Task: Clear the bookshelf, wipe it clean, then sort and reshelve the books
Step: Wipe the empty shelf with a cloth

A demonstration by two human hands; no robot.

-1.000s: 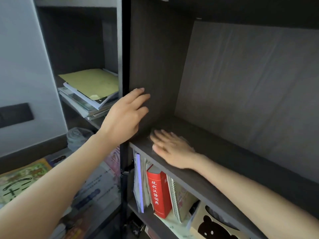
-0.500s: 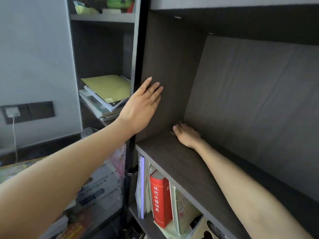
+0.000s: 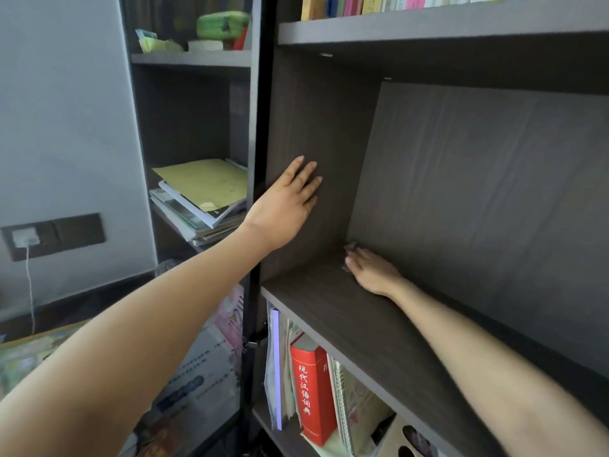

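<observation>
The dark wood bookshelf compartment in front of me holds no books; its shelf board [image 3: 329,311] is bare. My left hand [image 3: 286,206] lies flat with straight fingers against the compartment's left side panel [image 3: 313,120]. My right hand [image 3: 372,272] presses palm-down on the board in the back left corner. A bit of grey cloth [image 3: 350,247] peeks out past its fingertips; the rest is hidden under the hand.
A red dictionary [image 3: 311,387] and notebooks stand on the shelf below. A row of books [image 3: 395,3] fills the shelf above. The left bay holds a magazine stack under a yellow folder [image 3: 204,189]. More books [image 3: 197,367] lie low at the left.
My right hand slid from the front of the board to the back left corner. My left hand moved up and flattened against the side panel. The view rose, showing the shelf above.
</observation>
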